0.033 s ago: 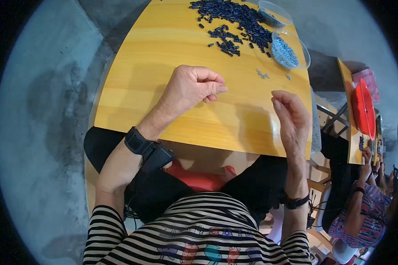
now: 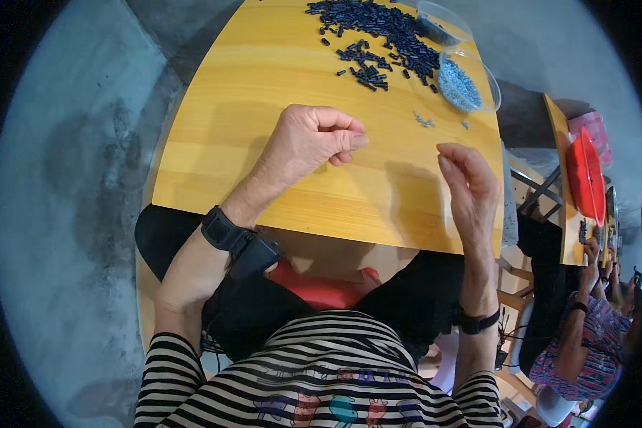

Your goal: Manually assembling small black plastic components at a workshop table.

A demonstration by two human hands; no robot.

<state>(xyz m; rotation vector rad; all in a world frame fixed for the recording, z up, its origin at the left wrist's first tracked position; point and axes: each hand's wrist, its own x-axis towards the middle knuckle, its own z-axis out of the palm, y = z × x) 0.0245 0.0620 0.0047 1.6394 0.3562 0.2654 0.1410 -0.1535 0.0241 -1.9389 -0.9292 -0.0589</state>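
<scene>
My left hand [image 2: 314,139] hovers over the yellow table [image 2: 242,164], thumb and forefinger pressed together in a pinch. Whatever sits between those fingertips is too small to see. To its right, my right hand [image 2: 469,178] is raised above the table's right side, its thumb and fingers also drawn together; anything in them cannot be made out. Beyond the hands lies a spread of small dark cylindrical pieces [image 2: 389,32]. A clear round tub [image 2: 491,89] holds many tiny light-blue pieces [image 2: 458,84]. Several of the same blue pieces [image 2: 424,120] lie loose between tub and hands.
Behind the blue pieces' tub stands a second clear tub [image 2: 458,16] with dark contents. At the right, another table [image 2: 571,235] carries a red basin [image 2: 585,175] and a pink container [image 2: 593,128]. A person in a patterned top [image 2: 585,349] works there.
My right hand has risen very slightly. The left hand, the tubs and the loose pieces look the same.
</scene>
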